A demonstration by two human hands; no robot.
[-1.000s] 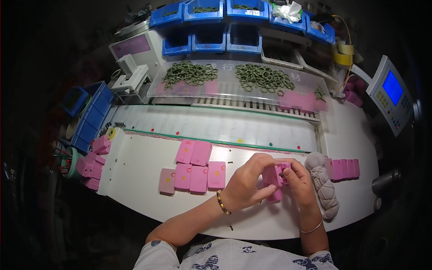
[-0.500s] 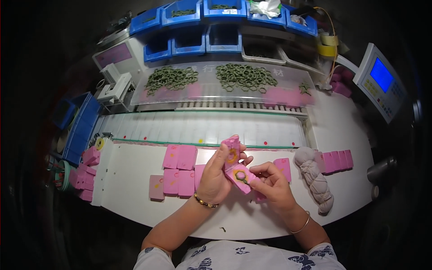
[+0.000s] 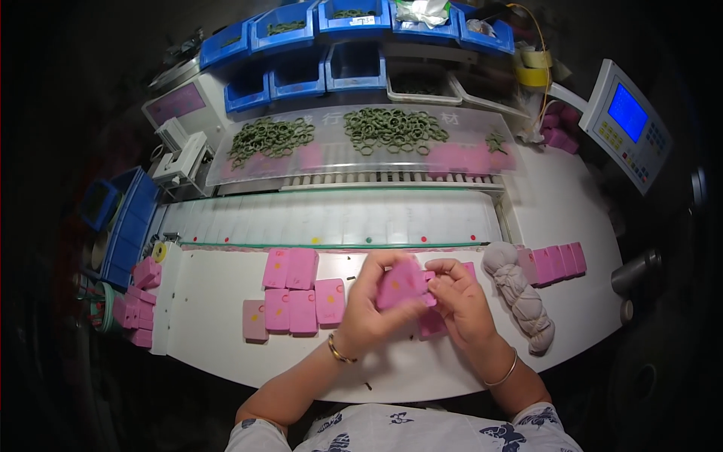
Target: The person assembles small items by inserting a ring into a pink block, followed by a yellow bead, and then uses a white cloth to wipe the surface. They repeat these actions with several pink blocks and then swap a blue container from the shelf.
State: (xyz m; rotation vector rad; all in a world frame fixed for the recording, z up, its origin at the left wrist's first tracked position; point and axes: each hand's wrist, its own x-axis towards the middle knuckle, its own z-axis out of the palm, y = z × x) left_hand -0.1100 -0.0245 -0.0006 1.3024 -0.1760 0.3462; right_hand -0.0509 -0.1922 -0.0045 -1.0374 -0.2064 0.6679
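Observation:
My left hand [image 3: 367,313] is wrapped round a pink two-part mould [image 3: 401,285], which is blurred and now looks folded together. Its inside is hidden. The fingers of my right hand [image 3: 459,301] pinch the mould's right edge; whether a small piece is also between them does not show. Behind the right hand, partly covered, another pink mould [image 3: 431,322] lies on the white table [image 3: 286,369]. To the left of my hands several pink mould blocks [image 3: 303,310] with red and yellow marks lie in rows.
A twisted grey cloth [image 3: 520,297] and a row of pink blocks [image 3: 557,264] lie at the right. Green rings [image 3: 392,129] are heaped on a clear raised sheet [image 3: 324,169]. Blue bins [image 3: 282,30] stand behind; a control panel [image 3: 629,124] juts in at the right.
The mould was spread open with a green ring-shaped piece on its lower half. Now its halves look closed together and turned, hiding the ring. My right fingers have shifted to its right edge.

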